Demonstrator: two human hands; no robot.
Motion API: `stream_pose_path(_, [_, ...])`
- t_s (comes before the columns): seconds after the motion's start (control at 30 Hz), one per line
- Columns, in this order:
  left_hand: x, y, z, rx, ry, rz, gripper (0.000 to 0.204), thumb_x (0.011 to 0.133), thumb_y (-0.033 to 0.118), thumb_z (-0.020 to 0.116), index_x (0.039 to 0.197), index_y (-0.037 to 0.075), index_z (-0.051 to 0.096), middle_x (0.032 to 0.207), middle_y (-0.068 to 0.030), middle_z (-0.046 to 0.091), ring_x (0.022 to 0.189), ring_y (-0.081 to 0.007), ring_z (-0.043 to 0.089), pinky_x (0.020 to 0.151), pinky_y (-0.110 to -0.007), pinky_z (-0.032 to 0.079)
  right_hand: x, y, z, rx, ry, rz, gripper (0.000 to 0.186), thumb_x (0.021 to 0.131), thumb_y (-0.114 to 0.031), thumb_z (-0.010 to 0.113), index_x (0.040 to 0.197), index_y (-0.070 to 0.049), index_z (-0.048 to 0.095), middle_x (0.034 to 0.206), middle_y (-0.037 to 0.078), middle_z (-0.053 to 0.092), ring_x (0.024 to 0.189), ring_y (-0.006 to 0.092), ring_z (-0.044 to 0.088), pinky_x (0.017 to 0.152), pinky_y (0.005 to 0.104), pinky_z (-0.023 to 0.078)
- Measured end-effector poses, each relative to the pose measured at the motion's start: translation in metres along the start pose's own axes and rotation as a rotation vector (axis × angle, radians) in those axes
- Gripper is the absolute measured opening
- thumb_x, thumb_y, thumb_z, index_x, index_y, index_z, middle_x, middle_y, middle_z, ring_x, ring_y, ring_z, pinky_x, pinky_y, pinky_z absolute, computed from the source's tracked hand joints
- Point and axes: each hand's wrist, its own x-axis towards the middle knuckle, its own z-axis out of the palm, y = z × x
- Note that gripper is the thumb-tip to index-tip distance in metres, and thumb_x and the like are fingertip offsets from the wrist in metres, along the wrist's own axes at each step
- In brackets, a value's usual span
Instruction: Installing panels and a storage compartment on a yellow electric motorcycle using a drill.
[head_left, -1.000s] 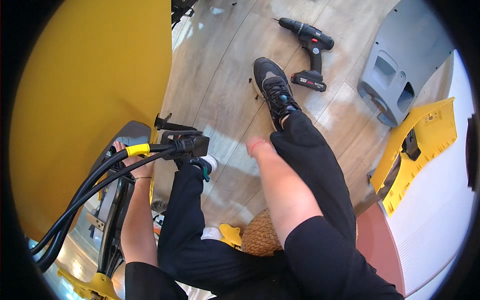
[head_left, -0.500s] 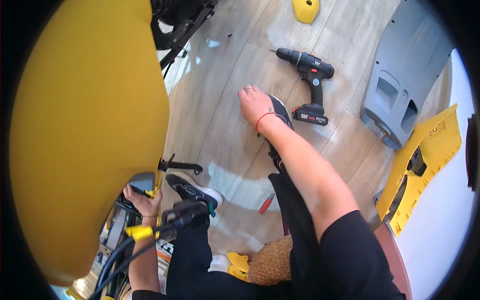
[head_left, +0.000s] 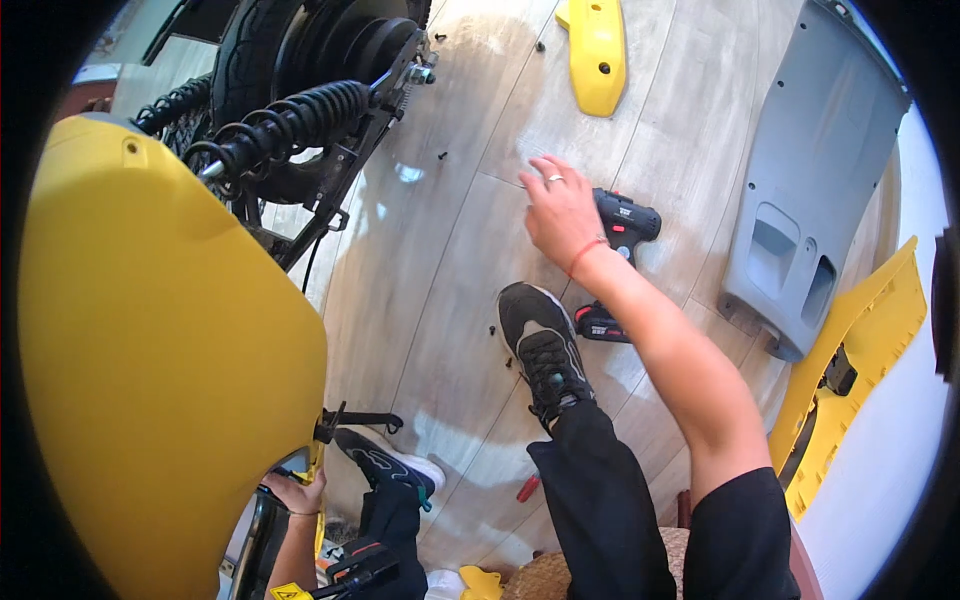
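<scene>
My right hand [head_left: 560, 205] is stretched over the floor with fingers loosely bent and apart, partly covering a black cordless drill [head_left: 625, 217]. My left hand [head_left: 298, 492] grips the lower edge of the large yellow vehicle body [head_left: 170, 350] at lower left, its fingertips partly hidden there. Beyond that body, a black wheel [head_left: 255, 50] and coil-spring shock [head_left: 300, 120] fill the upper left. A few small dark screws [head_left: 442, 155] lie on the wooden floor.
A yellow cover [head_left: 597, 65] lies at the top. On the right are a grey plastic panel [head_left: 820, 120] and a yellow shell [head_left: 870, 310]. My shoes [head_left: 540, 340] rest on the floor, near a red-handled tool [head_left: 528, 487], black cables and a woven seat [head_left: 540, 580].
My right hand has moved forward past my shoe to over the drill. My view has swung forward, revealing more of the wheel, shock and yellow cover. My left hand stays at the body's edge.
</scene>
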Motion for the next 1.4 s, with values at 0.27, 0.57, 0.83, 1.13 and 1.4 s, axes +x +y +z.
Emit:
stream_pose_path(0.27, [0.004,0.009,-0.001,0.061,-0.08,0.01,0.103,0.055,0.05,0.073,0.129,-0.002,0.025,0.118,-0.0202,0.033,0.114,-0.0375,0.032,0.1,-0.05,0.021,-0.072,0.047,-0.077,0.036,0.064,0.31,0.039,0.068,-0.009,0.066,0.105,-0.002,0.054,0.107,0.014,0.054,0.107,0.0311,0.048,0.092,0.0412,0.038])
stream_pose_path(0.57, [0.002,0.004,-0.004,0.063,-0.035,0.011,0.1,0.059,0.051,0.071,0.131,-0.003,0.026,0.125,-0.0221,0.03,0.12,-0.0379,0.028,0.102,-0.049,0.021,-0.162,0.05,-0.055,0.809,-0.023,0.967,0.059,0.076,-0.024,0.073,0.12,0.005,0.045,0.104,0.016,0.06,0.086,0.0233,0.061,0.074,0.0346,0.049])
stream_pose_path(0.83, [-0.005,-0.008,-0.001,0.113,-0.09,-0.031,0.099,0.062,0.051,0.07,0.132,-0.002,0.024,0.132,-0.0247,0.026,0.126,-0.0406,0.025,0.104,-0.051,0.022,-0.132,0.05,-0.038,0.605,-0.339,1.003,0.049,0.068,-0.028,0.07,0.1,0.006,0.056,0.088,0.021,0.062,0.081,0.0298,0.062,0.074,0.0376,0.048])
stream_pose_path(1.13, [-0.009,-0.013,0.005,0.158,-0.034,0.006,0.1,0.059,0.05,0.07,0.132,-0.003,0.025,0.13,-0.0263,0.028,0.125,-0.0408,0.026,0.103,-0.051,0.023,-0.163,0.068,-0.079,0.431,-0.342,0.938,0.046,0.066,-0.027,0.071,0.097,0.005,0.057,0.084,0.023,0.063,0.081,0.0332,0.063,0.074,0.0389,0.049])
stream_pose_path(1.4, [-0.009,-0.012,0.011,0.17,-0.061,-0.013,0.115,0.061,0.064,0.063,0.139,-0.005,0.013,0.137,-0.0342,0.021,0.129,-0.0487,0.02,0.106,-0.054,0.016,-0.18,0.064,-0.096,0.094,-0.262,0.851,0.039,0.067,-0.028,0.07,0.088,0.002,0.056,0.093,0.02,0.056,0.086,0.0377,0.055,0.077,0.0438,0.045])
